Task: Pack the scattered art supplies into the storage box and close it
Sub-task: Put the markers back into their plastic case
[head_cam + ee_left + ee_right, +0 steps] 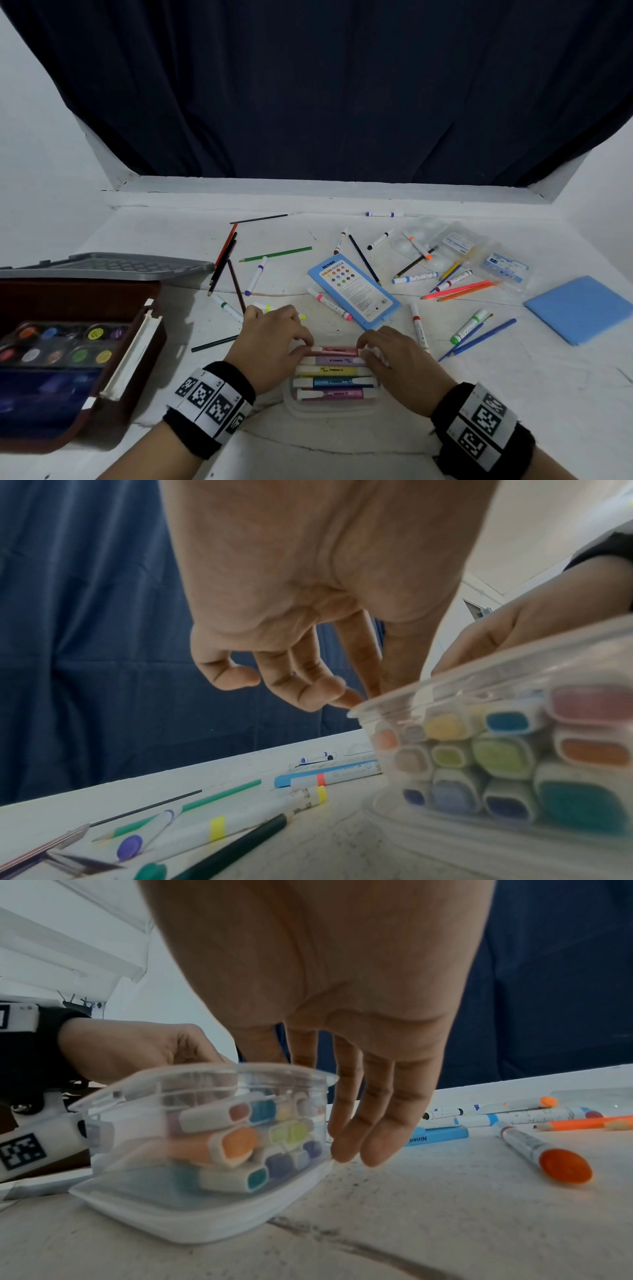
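A clear highlighter case full of pastel highlighters sits on the white table in front of me; it also shows as the case and the case in the wrist views. My left hand curls over its far left corner, with thumb and index finger pinching the left end of the red highlighter on top. My right hand touches that highlighter's right end, its other fingers lying straight along the case's side. The brown storage box stands open at the left, holding a paint palette.
The box's grey lid stands up behind it. Several markers, pencils and brushes lie scattered across the table beyond my hands. A blue colour-pencil box, clear packets and a blue pad lie to the right.
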`<state>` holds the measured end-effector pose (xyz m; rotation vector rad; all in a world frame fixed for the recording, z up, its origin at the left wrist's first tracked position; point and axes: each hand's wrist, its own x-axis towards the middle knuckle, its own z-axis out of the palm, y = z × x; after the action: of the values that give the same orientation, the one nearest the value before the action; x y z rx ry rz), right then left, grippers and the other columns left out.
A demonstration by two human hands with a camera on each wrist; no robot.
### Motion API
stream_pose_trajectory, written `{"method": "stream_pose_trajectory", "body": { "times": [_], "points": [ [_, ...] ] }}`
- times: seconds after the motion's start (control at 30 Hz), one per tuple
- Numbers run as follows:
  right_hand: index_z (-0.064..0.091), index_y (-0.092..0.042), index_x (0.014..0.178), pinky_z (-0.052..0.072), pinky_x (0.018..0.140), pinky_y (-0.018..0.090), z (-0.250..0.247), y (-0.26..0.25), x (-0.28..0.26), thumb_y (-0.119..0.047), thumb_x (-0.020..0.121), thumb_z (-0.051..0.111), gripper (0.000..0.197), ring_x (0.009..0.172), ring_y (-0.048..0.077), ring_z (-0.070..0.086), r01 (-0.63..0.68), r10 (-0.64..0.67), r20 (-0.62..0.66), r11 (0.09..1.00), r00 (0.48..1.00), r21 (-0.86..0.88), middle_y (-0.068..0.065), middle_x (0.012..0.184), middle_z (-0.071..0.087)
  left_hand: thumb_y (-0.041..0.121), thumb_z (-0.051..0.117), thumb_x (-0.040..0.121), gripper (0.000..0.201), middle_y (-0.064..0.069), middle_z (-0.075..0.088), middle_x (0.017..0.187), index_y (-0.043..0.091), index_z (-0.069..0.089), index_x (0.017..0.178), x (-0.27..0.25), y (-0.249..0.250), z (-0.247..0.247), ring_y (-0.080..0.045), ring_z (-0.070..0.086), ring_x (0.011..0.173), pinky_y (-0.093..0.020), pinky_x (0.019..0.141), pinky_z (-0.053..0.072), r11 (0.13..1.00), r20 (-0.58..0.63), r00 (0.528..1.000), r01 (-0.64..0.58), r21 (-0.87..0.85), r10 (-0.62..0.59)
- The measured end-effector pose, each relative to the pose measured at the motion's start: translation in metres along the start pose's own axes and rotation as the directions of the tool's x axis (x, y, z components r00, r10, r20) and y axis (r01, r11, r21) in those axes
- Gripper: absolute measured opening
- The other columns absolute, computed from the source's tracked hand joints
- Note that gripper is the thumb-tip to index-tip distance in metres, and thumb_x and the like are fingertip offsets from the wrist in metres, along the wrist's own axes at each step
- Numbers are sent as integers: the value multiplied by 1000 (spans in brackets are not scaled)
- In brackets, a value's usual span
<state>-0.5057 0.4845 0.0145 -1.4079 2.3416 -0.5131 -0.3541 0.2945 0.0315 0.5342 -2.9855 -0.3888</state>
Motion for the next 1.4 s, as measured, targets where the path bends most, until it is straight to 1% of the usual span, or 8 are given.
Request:
{"method": "stream_pose_trajectory", "body": {
  "times": [0.6,0.7,0.8,0.93,1.07,1.13,1.2,1.4],
  "points": [
    [53,-34,110,49,86,27,1,0,-1,-40,101,43,14,97,5,52,-3,4,-37,999,999,39,-10,109,57,44,55,97,16,15,53,98,34,66,102,7,1,5,-4,54,89,-36,95,30,1000,-11,1000,-28,9,29],
    [51,-35,113,46,84,22,-1,-3,-2,-40,102,42,15,99,5,53,-27,28,-16,998,999,53,-10,112,58,47,60,93,15,16,53,95,37,64,103,5,-5,4,2,47,74,-32,89,36,997,-8,999,-36,-73,36],
    [49,-36,116,42,79,17,-3,-4,-4,-39,101,43,16,95,3,53,-48,51,-25,996,998,81,-10,113,59,45,68,88,19,16,54,90,40,60,104,-1,-10,1,-3,52,69,-24,73,46,966,-11,1000,-24,-257,22],
    [46,-40,116,45,71,14,-6,-4,-8,-37,100,48,16,88,3,58,-66,80,-71,981,994,184,-11,109,60,51,64,89,35,16,55,91,40,54,120,-14,-18,5,-7,55,71,-20,70,46,951,-44,996,63,-303,-80],
    [44,-41,116,53,69,19,-12,-4,-11,-33,101,46,16,88,6,65,-109,134,-64,947,989,302,-13,105,61,64,47,94,58,10,62,98,33,40,143,-30,-11,9,-6,58,85,-27,78,49,958,172,975,177,-225,-140],
    [45,-39,115,50,65,15,-15,-1,-11,-26,102,45,19,90,5,64,-141,162,-42,936,986,322,-13,109,61,58,50,95,58,6,66,91,31,36,144,-35,-9,14,-6,62,79,-26,75,52,929,242,961,205,-309,-132],
    [47,-37,116,46,66,13,-17,4,-10,-17,101,45,26,92,4,60,-172,191,-31,933,981,316,-11,112,60,46,54,98,51,3,67,80,32,36,143,-38,-8,16,-3,60,64,-18,62,46,877,269,953,247,-412,-142],
    [39,-31,143,44,88,14,-16,14,-12,-7,90,56,61,112,0,50,-196,182,93,965,979,171,-20,127,49,21,55,101,34,-8,75,85,36,46,130,-44,-8,14,-13,67,62,-23,59,50,621,310,939,334,-709,-150]
  ]
}}
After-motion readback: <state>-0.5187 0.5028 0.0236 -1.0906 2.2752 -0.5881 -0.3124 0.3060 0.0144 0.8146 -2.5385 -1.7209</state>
